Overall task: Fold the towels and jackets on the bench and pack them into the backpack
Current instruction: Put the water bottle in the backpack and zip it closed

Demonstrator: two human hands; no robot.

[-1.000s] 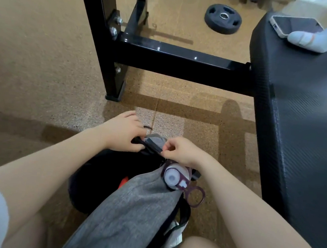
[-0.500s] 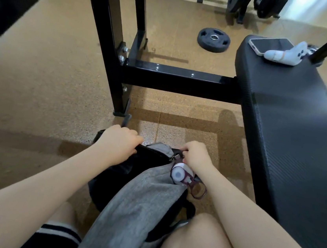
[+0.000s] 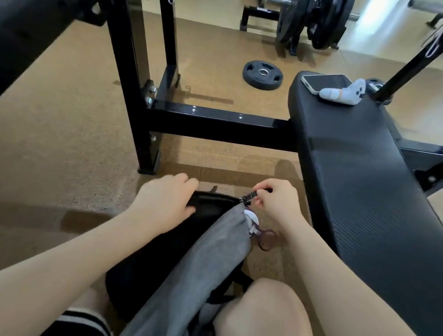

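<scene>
On the floor beside the worktop (image 3: 368, 169), a soft, slumping backpack (image 3: 177, 249): left hand (image 3: 165, 198) grips its limp top edge, right hand (image 3: 277, 200) pinches the small zipper pull (image 3: 248, 198).

the backpack (image 3: 166, 247) is black with a plain grey panel (image 3: 202, 271), the bench (image 3: 373, 192) pad black with a fine ribbed weave, the floor (image 3: 52, 124) speckled tan, the phone (image 3: 324, 80) white-edged, and the shorts hem (image 3: 84, 324) black with white stripes.
</scene>
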